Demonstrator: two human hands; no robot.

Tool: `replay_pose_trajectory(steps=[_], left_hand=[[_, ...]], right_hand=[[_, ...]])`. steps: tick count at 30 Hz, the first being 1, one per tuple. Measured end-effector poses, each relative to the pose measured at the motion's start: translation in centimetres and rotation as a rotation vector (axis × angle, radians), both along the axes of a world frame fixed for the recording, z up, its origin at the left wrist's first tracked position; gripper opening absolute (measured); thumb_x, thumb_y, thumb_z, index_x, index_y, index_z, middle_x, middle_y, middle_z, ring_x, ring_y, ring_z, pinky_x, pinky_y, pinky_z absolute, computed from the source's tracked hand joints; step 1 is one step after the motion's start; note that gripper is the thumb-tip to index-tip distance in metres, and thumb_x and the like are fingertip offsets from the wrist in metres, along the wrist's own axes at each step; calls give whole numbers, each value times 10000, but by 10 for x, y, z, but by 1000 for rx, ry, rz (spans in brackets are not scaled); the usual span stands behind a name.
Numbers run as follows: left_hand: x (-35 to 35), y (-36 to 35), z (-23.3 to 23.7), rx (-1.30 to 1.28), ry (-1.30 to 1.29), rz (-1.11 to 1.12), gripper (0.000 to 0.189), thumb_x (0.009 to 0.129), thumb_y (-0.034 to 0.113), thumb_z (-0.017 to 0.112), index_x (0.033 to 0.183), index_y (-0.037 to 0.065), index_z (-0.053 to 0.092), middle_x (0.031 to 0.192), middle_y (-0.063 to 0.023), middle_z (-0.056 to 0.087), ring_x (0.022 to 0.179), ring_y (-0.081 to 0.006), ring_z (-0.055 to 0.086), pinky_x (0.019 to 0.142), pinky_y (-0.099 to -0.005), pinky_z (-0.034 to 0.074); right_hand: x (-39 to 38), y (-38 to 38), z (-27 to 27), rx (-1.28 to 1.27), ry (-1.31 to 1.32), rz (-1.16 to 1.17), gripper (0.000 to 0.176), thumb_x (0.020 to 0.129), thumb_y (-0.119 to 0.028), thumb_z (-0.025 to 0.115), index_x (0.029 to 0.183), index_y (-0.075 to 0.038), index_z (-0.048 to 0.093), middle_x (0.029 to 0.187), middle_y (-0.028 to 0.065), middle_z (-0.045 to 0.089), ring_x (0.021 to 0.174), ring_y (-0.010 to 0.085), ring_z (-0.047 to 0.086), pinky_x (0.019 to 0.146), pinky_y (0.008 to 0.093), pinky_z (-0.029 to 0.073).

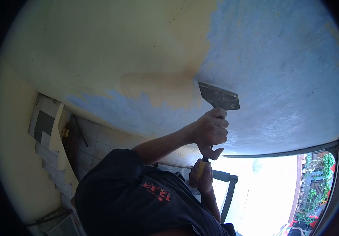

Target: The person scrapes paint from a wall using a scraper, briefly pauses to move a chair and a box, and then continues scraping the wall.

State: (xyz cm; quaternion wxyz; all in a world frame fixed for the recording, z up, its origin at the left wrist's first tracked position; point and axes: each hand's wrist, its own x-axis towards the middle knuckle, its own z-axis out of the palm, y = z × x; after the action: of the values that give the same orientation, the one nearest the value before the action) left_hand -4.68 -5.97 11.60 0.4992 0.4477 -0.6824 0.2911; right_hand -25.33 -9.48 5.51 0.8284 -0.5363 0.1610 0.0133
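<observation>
A wide-bladed paint scraper point(219, 97) has its blade edge against the wall, at the border between the cream paint point(150, 51) and the blue layer point(264, 70). My left hand point(212, 129) is closed around the scraper just below the blade, its thumb sticking out towards my body. Lower down, my right hand point(201, 176) grips the yellow handle point(201, 168) near my chest. Left of the blade, a darker, damp-looking patch point(153, 84) marks the cream paint. Ragged paint edges surround the blue areas.
Tiled steps point(53, 157) with a cream side wall run down at the left. Dark bars point(85, 131) stand beside them over pale floor tiles point(102, 147). A dark metal frame point(228, 188) is behind my right arm. Bright daylight and plants point(315, 196) show at the lower right.
</observation>
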Motion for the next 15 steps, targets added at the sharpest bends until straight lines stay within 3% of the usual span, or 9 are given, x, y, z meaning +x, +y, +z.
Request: replay_pose_trajectory(steps=[7, 15], left_hand=[[-8, -2, -16, 37, 36, 25, 286, 610, 319, 535, 461, 146, 364, 470, 8, 330, 475, -184, 388, 695, -361, 357], [1, 0, -1, -20, -16, 23, 282, 608, 301, 587, 438, 125, 446, 431, -2, 391, 474, -169, 379, 700, -364, 346]], right_hand=[[-5, 0, -12, 97, 8, -4, 582, 951, -644, 314, 818, -84, 402, 477, 5, 348, 322, 98, 317, 306, 239, 286], [0, -1, -1, 23, -1, 6, 586, 942, -656, 320, 819, -90, 406, 474, 3, 347, 322, 97, 310, 306, 234, 272]])
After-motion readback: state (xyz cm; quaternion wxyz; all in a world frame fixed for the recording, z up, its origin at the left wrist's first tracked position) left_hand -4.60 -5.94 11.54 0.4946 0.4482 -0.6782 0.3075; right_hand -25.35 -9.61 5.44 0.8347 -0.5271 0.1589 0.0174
